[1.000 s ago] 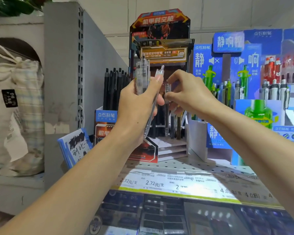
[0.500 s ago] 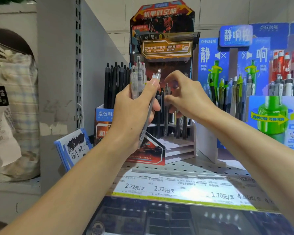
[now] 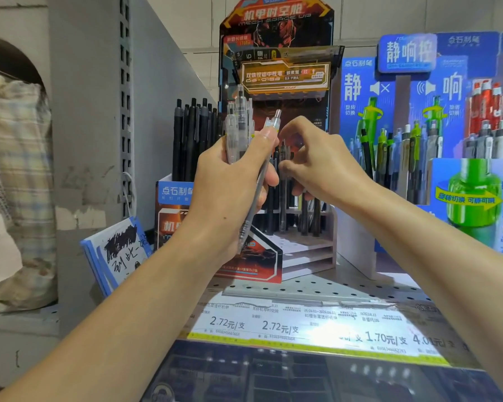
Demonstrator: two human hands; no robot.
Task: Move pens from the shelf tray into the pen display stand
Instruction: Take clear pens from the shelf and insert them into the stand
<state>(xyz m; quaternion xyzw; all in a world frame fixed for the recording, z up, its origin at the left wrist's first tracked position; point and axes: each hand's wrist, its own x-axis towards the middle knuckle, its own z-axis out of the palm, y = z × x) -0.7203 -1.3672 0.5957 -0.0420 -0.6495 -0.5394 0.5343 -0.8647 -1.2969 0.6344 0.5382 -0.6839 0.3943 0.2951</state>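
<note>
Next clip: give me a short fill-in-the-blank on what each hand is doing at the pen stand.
1. The bundle of clear plastic pens is gripped by the ____ hand.
2. The right hand reaches among dark pens standing in the tiered ____ display stand.
3. The black pens left of the bundle stand ____.

Missing: left; grey; upright
</note>
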